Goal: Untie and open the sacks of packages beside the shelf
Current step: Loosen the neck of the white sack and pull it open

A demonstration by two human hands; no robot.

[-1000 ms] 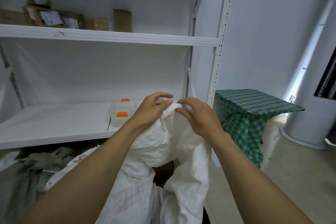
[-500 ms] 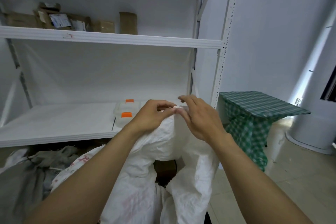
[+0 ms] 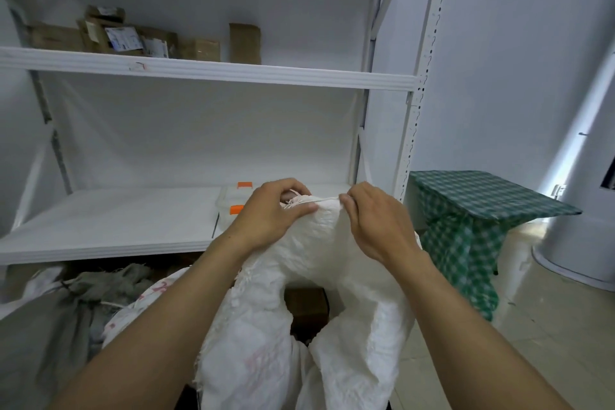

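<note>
Legible text: none.
White sack (image 3: 299,336), near centre: faded red printing on the woven cloth, characters not readable.
Second sack (image 3: 146,296), near left: red marks on its top, too blurred to read.
Cardboard boxes (image 3: 123,38), upper shelf (image 3: 213,71), far left: white shipping labels with dark print, too small to make out.
Shelf front edge, left: a small red scrawl, not decipherable.
</note>
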